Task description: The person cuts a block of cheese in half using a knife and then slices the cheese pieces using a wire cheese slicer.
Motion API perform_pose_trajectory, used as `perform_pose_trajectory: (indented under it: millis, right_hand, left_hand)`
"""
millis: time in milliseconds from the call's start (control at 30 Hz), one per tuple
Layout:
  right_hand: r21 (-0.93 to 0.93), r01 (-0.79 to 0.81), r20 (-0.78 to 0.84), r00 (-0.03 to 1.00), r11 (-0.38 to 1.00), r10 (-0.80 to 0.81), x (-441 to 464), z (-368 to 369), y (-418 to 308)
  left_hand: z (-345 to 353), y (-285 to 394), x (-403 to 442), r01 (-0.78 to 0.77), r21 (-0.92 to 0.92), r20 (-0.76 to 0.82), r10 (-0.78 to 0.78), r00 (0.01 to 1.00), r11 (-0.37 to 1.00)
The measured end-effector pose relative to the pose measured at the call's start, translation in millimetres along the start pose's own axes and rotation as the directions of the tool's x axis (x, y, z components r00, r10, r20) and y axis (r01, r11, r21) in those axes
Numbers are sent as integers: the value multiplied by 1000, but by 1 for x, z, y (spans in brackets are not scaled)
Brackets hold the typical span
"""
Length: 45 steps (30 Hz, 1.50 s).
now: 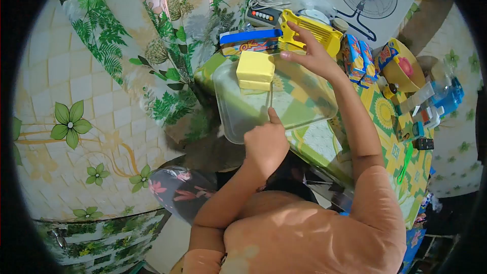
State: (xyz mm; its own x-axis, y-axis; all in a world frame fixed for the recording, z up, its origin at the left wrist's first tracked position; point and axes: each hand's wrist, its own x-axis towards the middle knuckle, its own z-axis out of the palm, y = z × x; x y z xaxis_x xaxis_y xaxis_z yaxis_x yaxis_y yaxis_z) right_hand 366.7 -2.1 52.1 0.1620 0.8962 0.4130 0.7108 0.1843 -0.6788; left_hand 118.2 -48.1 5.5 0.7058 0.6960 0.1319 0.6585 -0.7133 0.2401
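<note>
A yellow block [255,68] with a seam low on its side sits at the back left of a clear, shallow tray [229,122]. At the tray's front edge is my left hand [266,144], its fingers curled and one finger stretched forward. A thin, dark, straight edge runs from that fingertip toward the block; what it belongs to is too slim to make out. My right hand [314,60] hovers right of the block, fingers spread, holding nothing. Its thumb is near the block, and its fingertips are by a yellow plastic rack [324,35].
A blue-edged box [251,43] lies behind the tray. Blue packets [359,60], a yellow bowl [413,66], bottles [449,96] and a green utensil [405,163] are on the patterned table [383,114] at right. A fan box [375,0] stands behind.
</note>
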Motion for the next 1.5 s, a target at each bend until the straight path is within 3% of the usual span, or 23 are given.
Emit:
perform_pose_trajectory:
  millis: [67,267,367,567,767,967,1067,1267,1500]
  right_hand:
    - [-3,14,-5,1000,1000,-14,1,-1,2]
    - [36,-46,-12,999,998,46,0,-7,-2]
    - [15,-13,-20,1000,1000,13,0,-11,-1]
    - [22,44,-87,995,999,-42,0,-21,-6]
    - [24,70,-124,990,997,-67,-1,-27,-16]
    - [33,56,-124,991,998,-52,-2,-27,-22]
    - [-8,93,-102,990,996,-93,0,-26,-12]
    - [9,4,-20,1000,1000,-4,-3,-20,-12]
    - [-72,59,146,988,996,-48,-2,16,-7]
  left_hand:
    - [-17,1,-1,15,-32,53,-14,999,999]
    - [-11,10,-1,-22,1,-17,22,1000,1000]
    - [3,12,4,-116,-59,-129,107,986,992]
    - [14,30,27,-162,-40,-161,154,975,986]
    - [26,52,56,-75,-82,-34,72,997,994]
    - [26,73,74,-208,-126,129,224,966,970]
    - [21,77,71,-197,-258,72,222,972,946]
    - [40,36,41,-441,-246,-302,364,881,863]
    - [10,-24,-9,-424,-203,-489,284,825,882]
